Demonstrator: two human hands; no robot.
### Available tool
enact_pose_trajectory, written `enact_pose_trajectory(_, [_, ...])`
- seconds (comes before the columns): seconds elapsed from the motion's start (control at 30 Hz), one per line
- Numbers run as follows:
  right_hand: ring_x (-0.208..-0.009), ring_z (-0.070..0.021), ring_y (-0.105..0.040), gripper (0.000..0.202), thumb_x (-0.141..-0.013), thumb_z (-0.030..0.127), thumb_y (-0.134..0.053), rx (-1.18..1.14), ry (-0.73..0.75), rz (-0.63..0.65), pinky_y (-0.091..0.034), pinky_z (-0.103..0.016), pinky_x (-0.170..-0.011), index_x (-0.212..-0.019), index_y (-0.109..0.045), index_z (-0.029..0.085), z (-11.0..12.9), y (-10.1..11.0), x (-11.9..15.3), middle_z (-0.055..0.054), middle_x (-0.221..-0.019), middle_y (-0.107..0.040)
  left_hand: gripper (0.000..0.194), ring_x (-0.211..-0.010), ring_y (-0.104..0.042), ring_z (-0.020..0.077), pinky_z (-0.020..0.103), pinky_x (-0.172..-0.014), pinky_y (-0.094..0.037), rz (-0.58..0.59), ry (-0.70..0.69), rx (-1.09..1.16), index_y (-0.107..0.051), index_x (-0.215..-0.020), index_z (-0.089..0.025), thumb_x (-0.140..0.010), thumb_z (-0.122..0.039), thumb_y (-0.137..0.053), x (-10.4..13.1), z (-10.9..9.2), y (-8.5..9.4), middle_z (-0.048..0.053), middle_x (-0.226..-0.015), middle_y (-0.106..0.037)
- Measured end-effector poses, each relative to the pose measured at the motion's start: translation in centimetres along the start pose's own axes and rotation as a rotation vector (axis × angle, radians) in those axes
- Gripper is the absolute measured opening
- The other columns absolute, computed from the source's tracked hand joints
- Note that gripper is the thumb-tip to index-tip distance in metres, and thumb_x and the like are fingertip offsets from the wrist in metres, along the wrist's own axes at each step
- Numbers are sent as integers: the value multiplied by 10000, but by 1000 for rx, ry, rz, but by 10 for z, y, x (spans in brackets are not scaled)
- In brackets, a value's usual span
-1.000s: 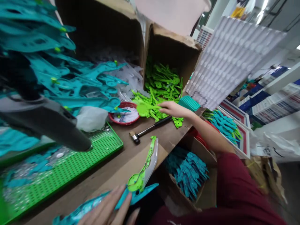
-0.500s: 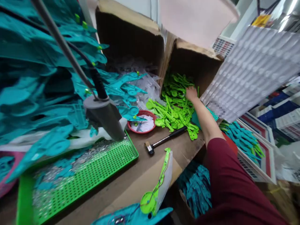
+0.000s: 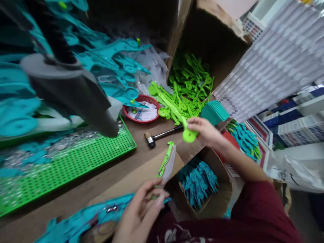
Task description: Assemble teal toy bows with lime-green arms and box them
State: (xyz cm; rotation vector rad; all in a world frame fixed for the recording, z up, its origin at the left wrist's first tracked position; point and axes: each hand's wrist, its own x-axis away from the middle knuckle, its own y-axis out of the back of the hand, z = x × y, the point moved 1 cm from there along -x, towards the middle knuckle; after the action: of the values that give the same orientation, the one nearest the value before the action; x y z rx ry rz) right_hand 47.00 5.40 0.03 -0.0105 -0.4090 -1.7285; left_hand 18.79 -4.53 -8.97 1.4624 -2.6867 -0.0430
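The right hand (image 3: 207,132) has its thumb and fingers closed on a loose green piece (image 3: 189,135), pinching it close to its round disc end. The narrow length of that piece points away from the person, towards a heap of similar green parts (image 3: 193,89) that spills from an open cardboard box (image 3: 229,17) onto the worktop (image 3: 113,170).

The left hand (image 3: 140,211) is at the near edge, its fingers bent and its thumb close to the fingertips. It covers the lower end of a second green piece (image 3: 165,161), which has a translucent strip (image 3: 170,163) along its side; whether the fingers grip that piece or only rest against it cannot be told. Beside this hand lies a teal body (image 3: 83,217) with thin wires on it, partly hidden by the hand. A flat cardboard sheet (image 3: 140,177) lies under the second green piece.

Farther back, a hammer (image 3: 160,135) lies on the worktop, the end of its dark handle near the disc. A red basket (image 3: 144,120) stands just behind the hammer head, and a green perforated tray (image 3: 101,162) to the left holds small metal and teal bits. Below the worktop's edge, another box (image 3: 222,192) holds stacked teal parts (image 3: 198,182).
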Motion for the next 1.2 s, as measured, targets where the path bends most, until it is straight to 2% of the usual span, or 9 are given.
enact_pose_trajectory(0.07, [-680,-138,-598,281,-724,341,-770,-236,-56,56,-541,-283,-658,-945,-628,241,-27,-44,47,15,-808,-625,405,-864,-757,233,329,-638,-620,16,156,302,-528,-1303,-197,-985,-439,-466,-22,-11,-25,152,-1229,-702])
enact_pose_trajectory(0.17, [-756,-163,-619,224,-839,379,-692,-239,21,48,-568,-307,-705,-1002,-587,267,-53,-80,96,-4,-869,-614,369,-629,-692,190,293,-574,-552,107,250,377,-612,-926,-168,-929,-519,-498,-31,-22,-41,71,-761,-725])
enact_pose_trajectory(0.27, [-972,-213,-636,356,-903,410,-652,124,512,-33,-580,-367,-844,-1206,-542,257,-58,-79,122,-76,-1091,-614,406,-447,-520,128,252,-495,-417,121,261,154,-505,-649,-211,-926,-507,-476,-12,-26,-27,-30,-477,-538])
enact_pose_trajectory(0.43, [-1074,-260,-629,669,-929,330,-648,825,1166,351,-598,-358,-849,-1482,-384,60,-55,-73,154,-202,-1209,-620,326,-552,-564,150,276,-538,-380,106,-5,-311,-525,-645,-209,-926,-334,-418,23,-29,-4,-5,-626,-650])
enact_pose_trajectory(0.67, [-1064,-225,-637,524,-942,351,-625,749,911,233,-622,-327,-820,-1410,-490,157,-42,-59,149,-150,-1190,-605,328,-456,-533,142,297,-460,-332,-82,-419,-591,-563,-720,-203,-990,-248,-383,23,-29,-13,-24,-581,-598])
enact_pose_trajectory(0.8, [-780,-130,-615,199,-942,251,-598,571,752,-310,-583,-289,-691,-1140,-618,240,-57,-36,104,-72,-1115,-574,322,-769,-689,201,318,-648,-494,-317,-462,-711,-606,-857,-173,-1052,-304,-385,17,-13,-5,80,-911,-711])
enact_pose_trajectory(0.93, [-874,-151,-657,361,-918,312,-569,318,621,-652,-582,-317,-738,-1262,-510,220,-83,-38,68,-129,-1284,-490,227,-1065,-675,259,370,-876,-515,-466,-499,-690,-609,-1117,-147,-1044,-253,-421,10,5,6,125,-1144,-709])
enact_pose_trajectory(1.1, [-656,-136,-590,418,-808,382,-678,414,281,-326,-533,-302,-667,-1152,-575,166,-97,-59,49,-40,-929,-631,350,-1096,-659,356,458,-864,-527,-589,-419,-825,-577,-1293,-86,-1032,-285,-458,-11,-10,24,211,-1209,-685])
enact_pose_trajectory(1.2, [-609,-121,-556,460,-744,376,-732,420,182,-259,-514,-289,-659,-1128,-567,187,-101,-68,44,13,-841,-624,647,-1330,-488,493,598,-979,-468,-661,-396,-1047,-357,-1486,52,-1003,-345,-521,-17,-24,25,374,-1492,-429])
